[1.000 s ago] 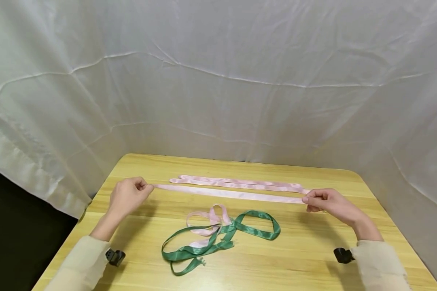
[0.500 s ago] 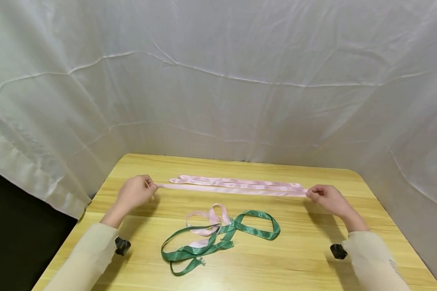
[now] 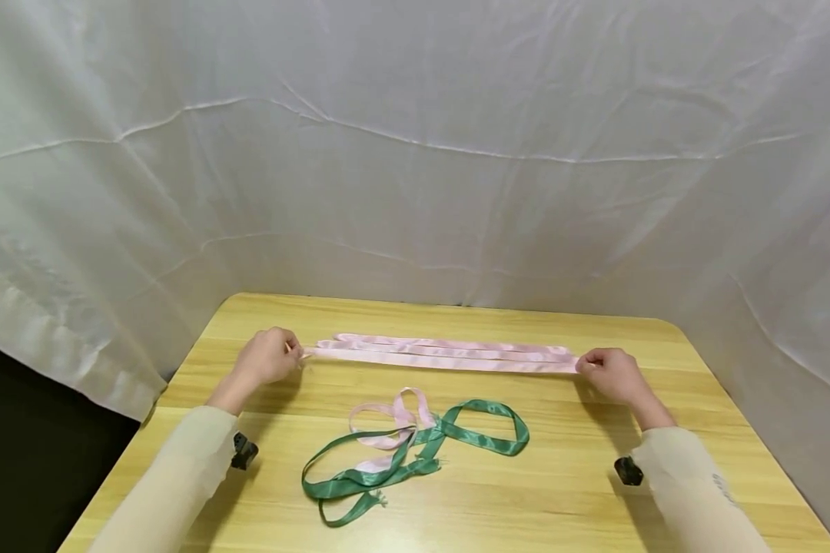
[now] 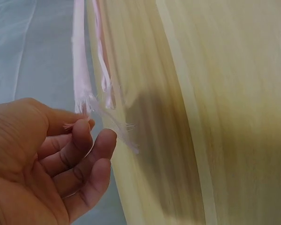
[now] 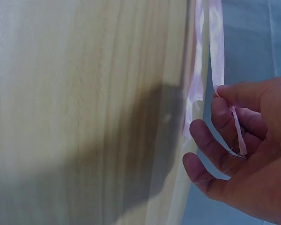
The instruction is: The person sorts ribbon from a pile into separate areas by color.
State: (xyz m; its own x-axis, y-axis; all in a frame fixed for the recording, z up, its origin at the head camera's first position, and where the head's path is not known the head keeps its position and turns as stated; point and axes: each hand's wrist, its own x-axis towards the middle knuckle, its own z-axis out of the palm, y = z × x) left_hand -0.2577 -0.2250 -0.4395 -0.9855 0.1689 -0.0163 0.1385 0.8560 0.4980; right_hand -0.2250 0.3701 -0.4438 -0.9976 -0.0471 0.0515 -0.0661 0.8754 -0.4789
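My left hand (image 3: 266, 357) and right hand (image 3: 612, 375) each pinch one end of a pink satin ribbon (image 3: 443, 363), stretched straight between them. It runs alongside other pink ribbons (image 3: 456, 345) lying at the back of the table. In the left wrist view, thumb and forefinger grip the ribbon (image 4: 80, 61) near its frayed end, and frayed ends of other ribbons hang close by. The right wrist view shows the ribbon (image 5: 217, 47) pinched between thumb and forefinger, its short tail dangling toward the palm; the other fingers are loosely bent.
A green ribbon (image 3: 480, 441) lies looped and tangled with another pink ribbon (image 3: 403, 416) at the middle of the wooden table (image 3: 526, 499). Pale curtains (image 3: 415, 192) hang behind and along the sides. Small black devices are strapped at both sleeves.
Both hands have carried the taut pink ribbon back and down, closer to the pink ribbons lying behind it. The left hand has shifted slightly right. The green ribbon stays where it was.
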